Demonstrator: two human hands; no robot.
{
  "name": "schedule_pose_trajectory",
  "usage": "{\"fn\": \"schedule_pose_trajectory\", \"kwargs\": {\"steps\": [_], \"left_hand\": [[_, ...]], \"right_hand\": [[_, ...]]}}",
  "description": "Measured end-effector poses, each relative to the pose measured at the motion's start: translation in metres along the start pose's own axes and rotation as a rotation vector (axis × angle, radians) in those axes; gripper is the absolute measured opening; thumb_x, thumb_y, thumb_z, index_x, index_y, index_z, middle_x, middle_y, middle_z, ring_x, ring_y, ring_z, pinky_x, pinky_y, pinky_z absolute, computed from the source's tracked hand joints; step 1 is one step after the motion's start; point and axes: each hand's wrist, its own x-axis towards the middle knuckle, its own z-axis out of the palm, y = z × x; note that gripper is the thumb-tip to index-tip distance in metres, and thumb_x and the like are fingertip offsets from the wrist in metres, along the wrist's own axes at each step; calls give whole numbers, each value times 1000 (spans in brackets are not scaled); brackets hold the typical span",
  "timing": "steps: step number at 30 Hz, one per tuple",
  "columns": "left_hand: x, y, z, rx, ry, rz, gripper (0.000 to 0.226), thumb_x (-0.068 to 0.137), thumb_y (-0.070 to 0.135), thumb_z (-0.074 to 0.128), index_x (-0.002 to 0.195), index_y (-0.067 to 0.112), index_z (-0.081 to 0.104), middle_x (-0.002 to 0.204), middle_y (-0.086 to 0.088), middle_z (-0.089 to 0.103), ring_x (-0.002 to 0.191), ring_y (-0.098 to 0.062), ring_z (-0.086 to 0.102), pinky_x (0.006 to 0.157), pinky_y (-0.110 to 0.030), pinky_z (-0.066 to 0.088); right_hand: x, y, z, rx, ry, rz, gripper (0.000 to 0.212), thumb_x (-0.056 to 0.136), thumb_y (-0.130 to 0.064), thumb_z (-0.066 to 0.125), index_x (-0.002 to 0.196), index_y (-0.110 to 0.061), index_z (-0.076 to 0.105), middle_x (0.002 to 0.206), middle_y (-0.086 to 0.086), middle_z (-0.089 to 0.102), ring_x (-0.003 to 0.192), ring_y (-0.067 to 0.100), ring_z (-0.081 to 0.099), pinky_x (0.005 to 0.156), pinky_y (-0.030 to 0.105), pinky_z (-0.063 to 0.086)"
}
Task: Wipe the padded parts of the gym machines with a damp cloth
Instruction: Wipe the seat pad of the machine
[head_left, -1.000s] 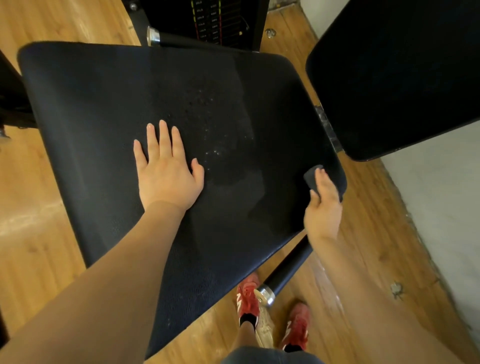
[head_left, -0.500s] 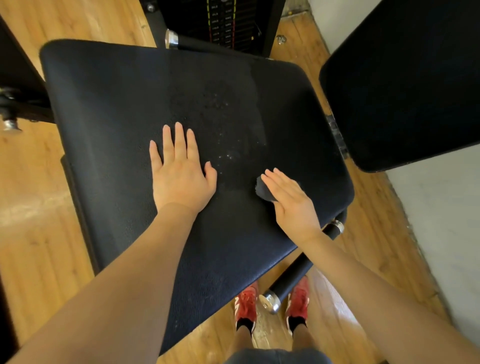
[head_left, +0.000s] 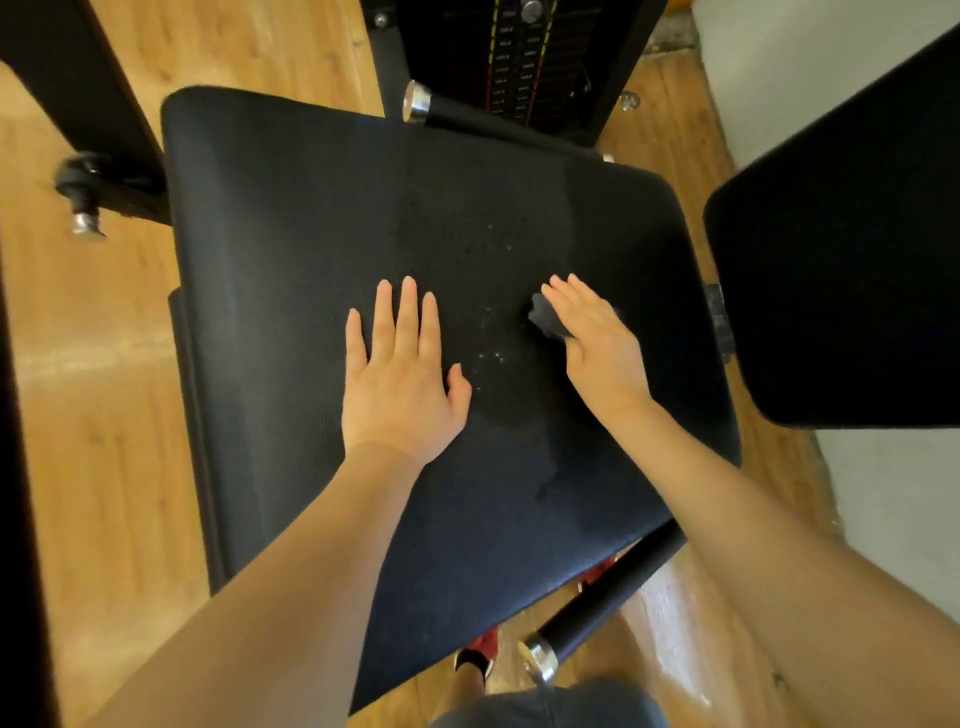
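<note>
The person is wiping the black seat pad (head_left: 322, 218) of a weight machine, and the wiping step itself is in hand. The right hand (head_left: 597, 343) is lying with straight fingers on a small dark cloth (head_left: 545, 318), pressing it flat against the pad; only the cloth's crumpled edge is showing, at about 9 o'clock of the fingers. The left hand (head_left: 400, 379) is resting palm-down with fingers straight and spread, holding nothing, at about 9 o'clock of the right hand, seemingly bracing the body.

Between the two hands small pale specks (head_left: 491, 343) are dotting the pad, and a damp-looking sheen is spreading toward 6 o'clock from them. The specked middle looks unfinished, so the next move probably calls for sweeping the cloth toward 8 o'clock across the specks with firm, even pressure, then moving the left hand to free the area under it. The back pad (head_left: 841, 260), at 3 o'clock, is showing no wet marks that I can tell.
</note>
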Motion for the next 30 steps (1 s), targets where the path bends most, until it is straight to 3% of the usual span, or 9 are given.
{"fn": "schedule_pose_trajectory", "kwargs": {"steps": [3,6,11,14,18,22,23,27,30], "left_hand": [[0,0,0,-22,1,-8,72,97,47,21,155,12,-4,163,-9,-9,148,-28,-16,118,-47,-10],[0,0,1,-40,5,-10,72,96,47,21,155,12,0,163,-9,-6,149,-28,-12,118,-46,-9],[2,-1,3,-8,27,-21,71,91,45,24,151,7,27,159,-14,23,148,-31,13,118,-47,0],[2,-1,5,-2,51,-12,72,89,44,27,148,4,35,155,-16,31,145,-33,20,116,-49,6],[2,2,6,1,104,-17,70,87,42,32,144,1,41,152,-19,37,142,-33,22,115,-51,12],[2,2,6,-4,118,-22,70,88,41,33,143,0,42,151,-20,37,141,-34,24,115,-51,13],[2,2,6,-1,122,-22,70,88,41,33,144,0,42,151,-20,37,141,-34,24,115,-50,13],[1,2,9,5,131,-24,70,88,41,33,144,1,40,151,-19,37,142,-33,23,115,-50,13],[1,1,10,6,143,-20,70,88,41,34,145,1,40,152,-19,36,142,-33,23,115,-49,12]], "right_hand": [[29,5,-5,26,-28,-40,53,91,7,43,140,-10,39,147,2,37,140,14,25,110,15,6],[67,8,-9,43,-36,-79,53,91,7,42,141,-10,39,148,3,37,141,15,24,114,21,10],[121,17,-25,-37,-120,-239,53,92,-2,49,142,-14,37,149,1,36,141,15,25,116,30,18],[105,27,-23,75,-144,-301,56,88,2,53,140,-9,39,145,6,41,137,18,33,114,30,23],[41,36,-13,95,-164,-426,60,76,13,59,133,-1,48,136,13,51,128,26,45,109,22,18],[28,51,-21,63,-252,-612,64,67,20,65,127,-1,54,130,13,56,124,23,47,107,37,28],[40,55,-25,97,-243,-627,59,71,20,60,126,0,55,130,14,56,126,22,45,110,34,27],[118,52,-41,102,-95,-386,51,86,11,48,134,-6,48,142,9,45,136,21,33,113,16,11],[155,42,-38,141,-121,-197,51,93,-1,48,142,-13,38,150,1,34,141,15,24,115,25,14]]}}
